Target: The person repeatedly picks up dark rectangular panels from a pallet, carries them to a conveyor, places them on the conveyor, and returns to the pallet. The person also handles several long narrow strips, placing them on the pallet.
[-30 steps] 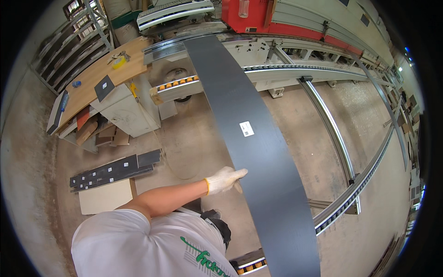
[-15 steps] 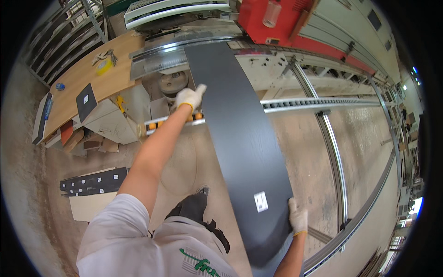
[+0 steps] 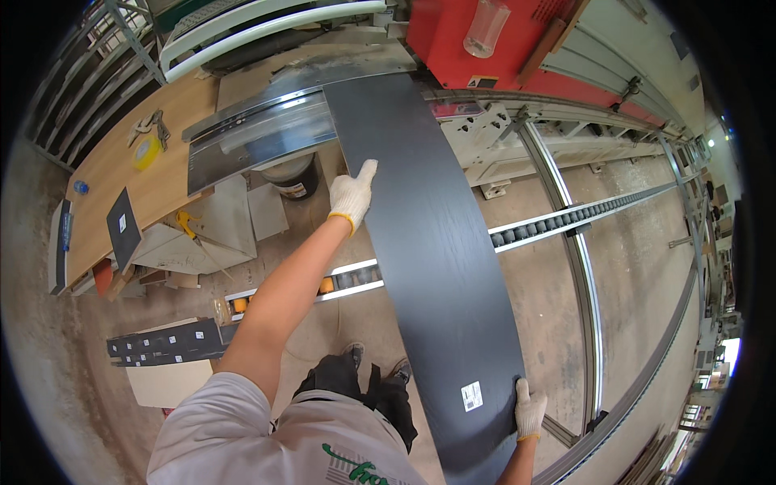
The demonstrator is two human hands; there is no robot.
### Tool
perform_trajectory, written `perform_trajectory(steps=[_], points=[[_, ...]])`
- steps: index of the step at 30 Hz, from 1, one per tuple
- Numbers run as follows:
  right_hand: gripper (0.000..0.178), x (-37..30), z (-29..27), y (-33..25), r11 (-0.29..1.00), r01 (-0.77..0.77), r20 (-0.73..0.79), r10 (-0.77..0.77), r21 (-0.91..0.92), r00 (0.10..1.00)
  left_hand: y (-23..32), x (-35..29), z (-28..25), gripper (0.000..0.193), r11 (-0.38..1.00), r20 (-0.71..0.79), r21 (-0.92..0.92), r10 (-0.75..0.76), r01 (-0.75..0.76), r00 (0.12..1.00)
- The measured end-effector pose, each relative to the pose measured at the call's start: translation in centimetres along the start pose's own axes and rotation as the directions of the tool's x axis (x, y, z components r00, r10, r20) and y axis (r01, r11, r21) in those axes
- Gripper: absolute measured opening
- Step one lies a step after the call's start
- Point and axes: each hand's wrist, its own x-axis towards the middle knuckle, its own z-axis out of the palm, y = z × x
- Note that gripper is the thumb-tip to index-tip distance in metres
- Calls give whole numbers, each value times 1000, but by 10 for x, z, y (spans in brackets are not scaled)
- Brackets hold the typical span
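A long dark grey wood-grain panel with a white label stretches from the machine at the far side to the lower edge. My left hand, in a white knit glove, grips its left edge about midway, thumb on top and fingers partly hidden. On the opposite edge, close to the near end, my right hand holds on in a matching glove, its thumb lying along the panel's side. Beneath the panel's middle runs a conveyor rail of rollers. Its far end lies by a metal machine table.
At left stands a wood-topped bench with yellow tape and a small dark panel. A bucket sits under the metal table. Labelled dark strips lie on the floor. The red machine and metal frame rails occupy the right.
The view has shifted, and both my feet now show. The panel and both hands sit a little farther right and lower in the picture. Both hands keep their hold.
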Motion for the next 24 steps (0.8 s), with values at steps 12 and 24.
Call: perform_trajectory(steps=[12, 24], points=[[63, 53, -18, 25, 975, 27, 129, -56, 219, 990, 7, 6, 45, 75, 999, -59, 32, -9, 11, 998], [68, 125, -45, 63, 962, 46, 112, -79, 271, 991, 38, 0, 122, 77, 999, -40, 25, 31, -30, 999]])
